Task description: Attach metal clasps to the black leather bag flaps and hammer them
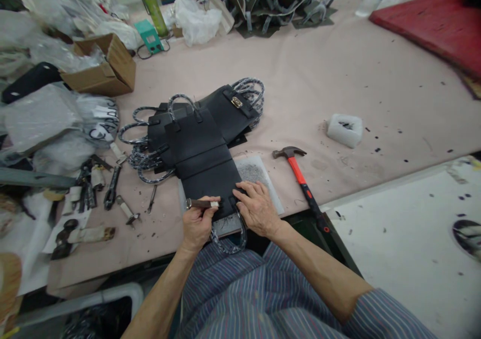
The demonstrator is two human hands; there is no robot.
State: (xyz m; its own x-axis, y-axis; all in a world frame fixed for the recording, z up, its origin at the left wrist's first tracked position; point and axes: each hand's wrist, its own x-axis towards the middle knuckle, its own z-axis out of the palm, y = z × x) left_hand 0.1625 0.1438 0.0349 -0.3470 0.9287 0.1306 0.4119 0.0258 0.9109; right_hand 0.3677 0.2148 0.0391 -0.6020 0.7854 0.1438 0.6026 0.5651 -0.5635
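A black leather bag panel point(205, 166) lies flat at the near edge of the table, on a grey cutting pad point(259, 175). My left hand point(197, 224) is closed around a small metal punch tool point(201, 204) held sideways against the panel's near end. My right hand point(257, 206) rests flat on the panel beside it, fingers pressing the leather down. A wrapped bag handle point(229, 241) loops off the table edge under my hands. More black panels with a gold clasp point(236, 101) and wrapped handles are stacked behind.
A hammer point(302, 181) with a red and black grip lies right of the pad. A white block point(344, 129) sits further right. Pliers and small tools point(108, 189) lie at the left, with a cardboard box point(103, 66) and plastic bags behind. A red board point(432, 23) fills the far right corner.
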